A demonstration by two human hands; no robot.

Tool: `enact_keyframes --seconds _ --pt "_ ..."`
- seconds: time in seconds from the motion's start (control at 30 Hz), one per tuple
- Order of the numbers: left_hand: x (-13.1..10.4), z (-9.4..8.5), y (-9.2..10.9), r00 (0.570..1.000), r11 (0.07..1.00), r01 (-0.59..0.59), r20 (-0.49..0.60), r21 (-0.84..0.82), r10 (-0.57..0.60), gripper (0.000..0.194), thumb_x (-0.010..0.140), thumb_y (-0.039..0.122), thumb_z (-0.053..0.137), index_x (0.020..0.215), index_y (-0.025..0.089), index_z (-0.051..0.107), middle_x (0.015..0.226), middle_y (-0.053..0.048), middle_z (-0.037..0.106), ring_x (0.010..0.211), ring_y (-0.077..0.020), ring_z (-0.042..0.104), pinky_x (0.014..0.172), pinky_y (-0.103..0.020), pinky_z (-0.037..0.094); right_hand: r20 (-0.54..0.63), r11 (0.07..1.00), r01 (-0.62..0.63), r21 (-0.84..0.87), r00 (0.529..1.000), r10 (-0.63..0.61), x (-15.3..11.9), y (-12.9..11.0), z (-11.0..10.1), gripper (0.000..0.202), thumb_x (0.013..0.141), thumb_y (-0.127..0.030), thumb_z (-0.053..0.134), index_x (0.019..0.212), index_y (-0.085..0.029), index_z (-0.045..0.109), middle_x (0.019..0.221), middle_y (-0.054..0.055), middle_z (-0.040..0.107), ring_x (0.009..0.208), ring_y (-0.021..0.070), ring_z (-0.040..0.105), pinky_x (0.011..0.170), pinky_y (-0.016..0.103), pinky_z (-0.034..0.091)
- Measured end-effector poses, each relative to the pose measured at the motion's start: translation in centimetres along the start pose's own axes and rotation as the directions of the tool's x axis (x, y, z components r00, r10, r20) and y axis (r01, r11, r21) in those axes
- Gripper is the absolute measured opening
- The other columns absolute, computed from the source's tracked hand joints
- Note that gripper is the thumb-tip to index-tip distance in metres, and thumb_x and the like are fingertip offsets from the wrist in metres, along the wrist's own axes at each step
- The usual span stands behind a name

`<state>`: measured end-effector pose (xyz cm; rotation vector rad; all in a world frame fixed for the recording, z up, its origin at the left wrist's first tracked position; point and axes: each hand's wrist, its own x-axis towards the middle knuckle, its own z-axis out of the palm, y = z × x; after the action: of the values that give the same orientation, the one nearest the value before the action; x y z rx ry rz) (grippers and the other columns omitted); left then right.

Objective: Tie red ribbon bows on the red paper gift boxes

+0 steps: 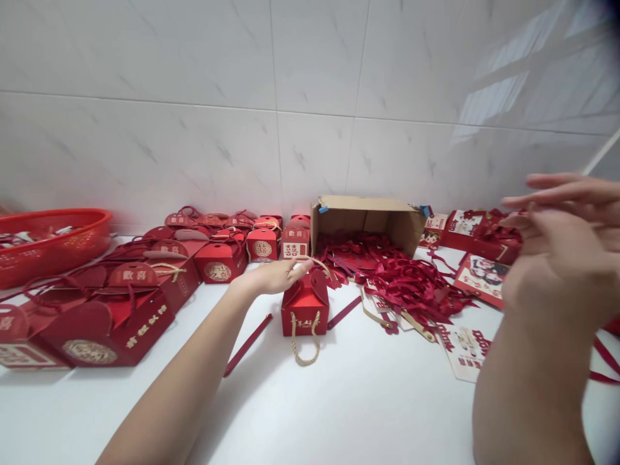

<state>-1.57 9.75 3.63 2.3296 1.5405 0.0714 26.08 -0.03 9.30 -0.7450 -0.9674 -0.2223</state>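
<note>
A small red gift box [306, 302] stands near the middle of the white table, a beige rope handle [305, 357] hanging down its front. My left hand [274, 276] is at the box's upper left, fingers stretched out towards its top beside another rope loop; whether it touches the box is unclear. Raised at the right, my right hand [566, 226] has its fingers apart and nothing visible in them. One dark red strap [249, 344] lies left of the box and another [345, 312] lies to its right.
Several red boxes [145, 310] fill the left and back, beside a red plastic basket [53, 248]. A cardboard box [365, 205] on its side spills dark red ribbons [416, 284]. Printed cards [465, 349] and flat red packages [479, 274] lie at the right.
</note>
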Motion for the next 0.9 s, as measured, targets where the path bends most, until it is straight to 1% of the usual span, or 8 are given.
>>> enact_keyframes --seconds 0.07,0.13,0.23,0.33,0.43,0.6,0.83,0.9 --pt "0.0 -0.2 -0.4 0.994 0.994 0.107 -0.018 0.01 -0.107 0.091 0.076 0.076 0.009 0.139 0.014 0.03 0.144 -0.013 0.032 0.13 -0.0316 0.035 0.1 -0.037 0.032 0.138 0.999 0.004 -0.048 0.99 0.003 0.1 1.1 0.0 0.015 0.068 -0.01 0.05 0.074 -0.019 0.061 0.08 0.005 0.062 0.069 0.0148 0.06 0.064 0.03 0.045" --pt "-0.3 -0.6 -0.6 0.987 0.987 0.157 -0.027 0.015 -0.157 0.094 0.075 0.076 0.012 0.14 0.009 0.026 0.144 -0.017 0.03 0.13 -0.0323 0.035 0.1 -0.037 0.033 0.398 0.974 -0.035 -0.225 0.909 0.125 0.1 2.5 0.0 0.015 0.073 -0.015 0.052 0.08 -0.02 0.065 0.073 0.003 0.063 0.065 0.0139 0.058 0.061 0.028 0.045" --pt "-1.0 -1.3 -0.7 0.992 0.992 0.127 -0.022 0.024 -0.126 0.093 0.074 0.077 0.019 0.14 0.011 0.027 0.143 -0.016 0.034 0.126 -0.0312 0.041 0.096 -0.035 0.037 0.737 0.856 0.024 -0.516 0.522 0.429 -0.2 5.4 0.5 0.017 0.074 -0.021 0.053 0.083 -0.021 0.067 0.077 0.003 0.066 0.066 0.0142 0.059 0.06 0.026 0.045" --pt "-2.0 -1.9 -0.5 0.997 0.997 0.056 0.056 0.058 -0.059 0.093 0.069 0.077 0.034 0.139 0.017 0.029 0.14 -0.013 0.041 0.121 -0.0305 0.046 0.091 -0.033 0.04 0.751 0.735 0.161 -0.659 0.093 0.653 -1.5 8.8 1.8 0.015 0.069 -0.025 0.061 0.081 -0.019 0.068 0.083 0.005 0.069 0.07 0.0154 0.061 0.058 0.023 0.043" --pt "-2.5 -2.0 -0.1 0.99 0.994 -0.011 0.138 0.105 -0.003 0.092 0.061 0.074 0.05 0.135 0.022 0.036 0.137 -0.012 0.045 0.115 -0.0314 0.05 0.085 -0.032 0.043 0.659 0.659 0.216 -0.721 -0.081 0.748 -3.4 11.8 2.8 0.019 0.06 -0.033 0.07 0.069 -0.017 0.067 0.068 0.005 0.067 0.063 0.0171 0.059 0.054 0.025 0.042" --pt "-2.3 -1.1 1.4 0.988 0.984 -0.059 0.148 0.166 0.035 0.085 0.056 0.065 0.062 0.126 0.019 0.046 0.12 -0.013 0.057 0.1 -0.0311 0.056 0.075 -0.032 0.044 0.632 0.641 0.214 -0.737 -0.115 0.766 -5.2 14.1 3.2 0.018 0.051 -0.021 0.074 0.045 -0.016 0.057 0.048 0.001 0.056 0.053 0.0175 0.055 0.052 0.027 0.041" --pt "-1.4 1.6 3.9 0.987 0.978 -0.156 0.05 0.141 0.15 0.079 0.067 0.07 0.048 0.127 0.019 0.042 0.112 -0.014 0.056 0.084 -0.027 0.06 0.067 -0.032 0.044 0.777 0.785 0.031 -0.619 0.173 0.606 -2.8 11.6 3.0 0.023 0.081 -0.036 0.045 0.084 -0.017 0.059 0.085 0.005 0.067 0.074 0.0131 0.061 0.063 0.021 0.044" --pt "-1.5 1.9 4.1 0.985 0.975 -0.175 0.041 0.14 0.171 0.083 0.068 0.07 0.047 0.133 0.02 0.034 0.117 -0.014 0.053 0.087 -0.0274 0.06 0.069 -0.032 0.045 0.775 0.781 0.054 -0.622 0.188 0.603 -2.5 10.8 2.9 0.024 0.08 -0.038 0.047 0.084 -0.018 0.059 0.085 0.005 0.067 0.075 0.0135 0.06 0.063 0.021 0.044"
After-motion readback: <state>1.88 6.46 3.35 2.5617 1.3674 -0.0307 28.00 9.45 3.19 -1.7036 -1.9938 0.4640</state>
